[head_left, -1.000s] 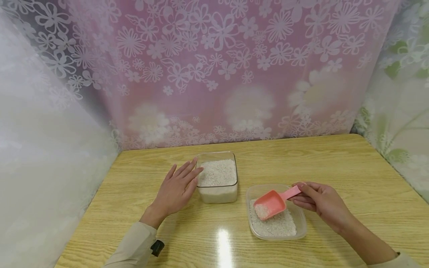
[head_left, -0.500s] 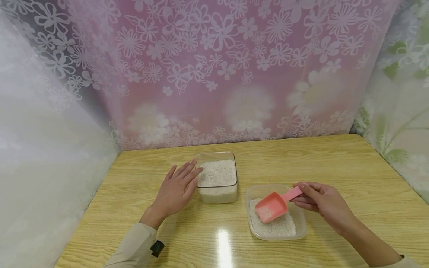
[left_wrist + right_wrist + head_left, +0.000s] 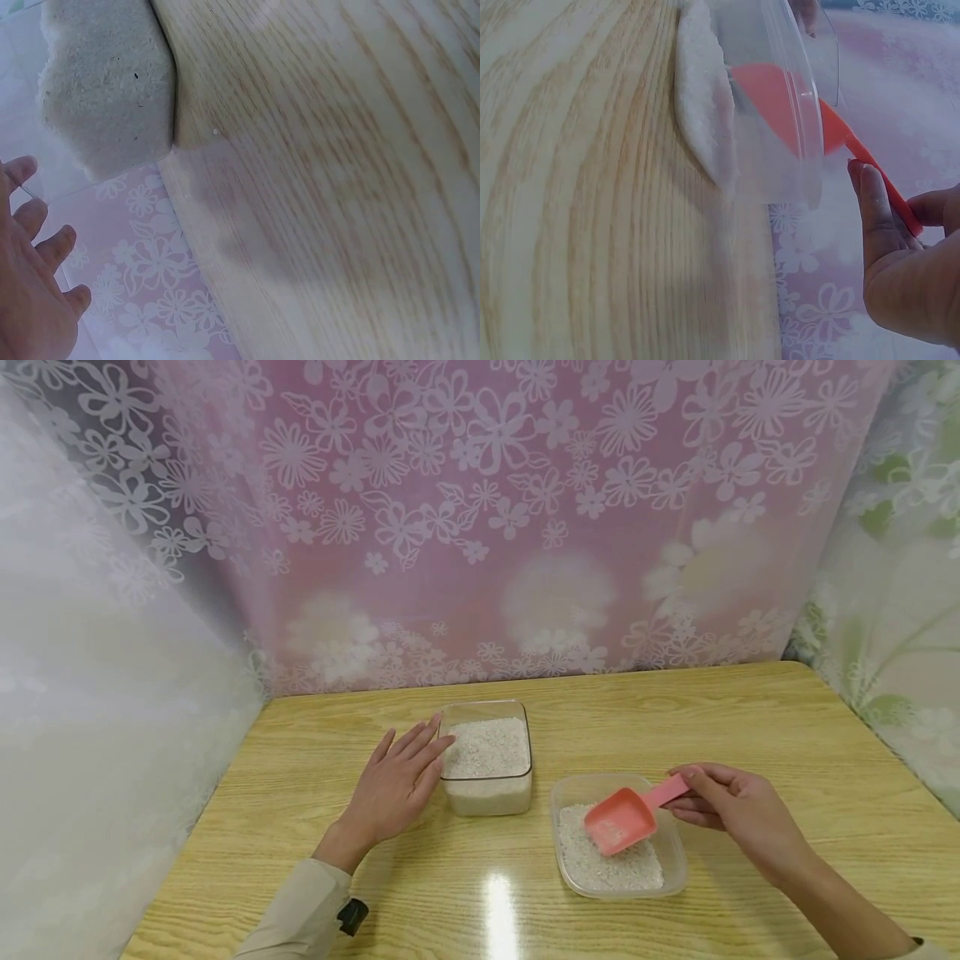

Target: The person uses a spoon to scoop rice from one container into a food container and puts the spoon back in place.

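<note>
My right hand (image 3: pixel 742 814) pinches the handle of a pink scoop (image 3: pixel 621 821) between thumb and fingers. The scoop's bowl is tilted down low inside a clear plastic container (image 3: pixel 678 868) of rice (image 3: pixel 611 868), with a little rice left in it. In the right wrist view the scoop (image 3: pixel 780 112) shows through the container's wall. My left hand (image 3: pixel 393 785) rests with fingers spread at the left rim of a taller clear container (image 3: pixel 491 797), also filled with rice (image 3: pixel 487 747). The left wrist view shows those fingers (image 3: pixel 56 247) beside that container's wall.
Both containers stand on a wood-grain table (image 3: pixel 360 902), the taller one farther back and left. Behind the table hangs a pink floral curtain (image 3: pixel 525 568). White sheeting (image 3: pixel 112 735) borders the left side, and a green-leafed floral sheet (image 3: pixel 900 610) the right.
The scoop and right hand have shifted slightly right over the lower container, and less rice shows in the scoop's bowl. My left hand has stayed still.
</note>
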Motion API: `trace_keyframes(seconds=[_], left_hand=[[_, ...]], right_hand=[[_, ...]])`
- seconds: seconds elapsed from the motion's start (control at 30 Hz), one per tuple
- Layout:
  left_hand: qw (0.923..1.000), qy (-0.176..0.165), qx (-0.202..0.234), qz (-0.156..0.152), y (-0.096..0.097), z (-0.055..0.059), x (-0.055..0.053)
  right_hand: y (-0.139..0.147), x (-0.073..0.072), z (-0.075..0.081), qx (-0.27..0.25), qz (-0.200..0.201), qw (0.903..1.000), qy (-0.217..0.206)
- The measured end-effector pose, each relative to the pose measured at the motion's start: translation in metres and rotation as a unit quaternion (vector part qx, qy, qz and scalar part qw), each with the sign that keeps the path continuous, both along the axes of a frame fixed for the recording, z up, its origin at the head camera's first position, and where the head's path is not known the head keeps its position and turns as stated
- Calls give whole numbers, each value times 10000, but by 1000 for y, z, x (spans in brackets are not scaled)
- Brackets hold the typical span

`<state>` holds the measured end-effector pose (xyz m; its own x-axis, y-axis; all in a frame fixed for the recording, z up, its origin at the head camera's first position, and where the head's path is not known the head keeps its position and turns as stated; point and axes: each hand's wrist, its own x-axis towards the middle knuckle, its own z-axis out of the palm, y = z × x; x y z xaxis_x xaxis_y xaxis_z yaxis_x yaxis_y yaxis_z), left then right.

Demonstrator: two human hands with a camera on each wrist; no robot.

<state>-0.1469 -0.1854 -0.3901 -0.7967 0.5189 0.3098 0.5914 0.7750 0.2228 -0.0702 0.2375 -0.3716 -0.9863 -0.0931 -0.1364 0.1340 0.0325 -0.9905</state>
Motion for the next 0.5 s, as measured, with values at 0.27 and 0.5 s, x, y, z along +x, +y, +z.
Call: trace_keyframes(seconds=[0.27, 0.5], left_hand=[[10000, -30, 29, 15, 0, -1, 0], [10000, -36, 50, 38, 0, -2, 0]], right_hand=[[2, 1, 6, 434, -110, 9989, 110], [6, 2, 7, 669, -113, 9970, 369]])
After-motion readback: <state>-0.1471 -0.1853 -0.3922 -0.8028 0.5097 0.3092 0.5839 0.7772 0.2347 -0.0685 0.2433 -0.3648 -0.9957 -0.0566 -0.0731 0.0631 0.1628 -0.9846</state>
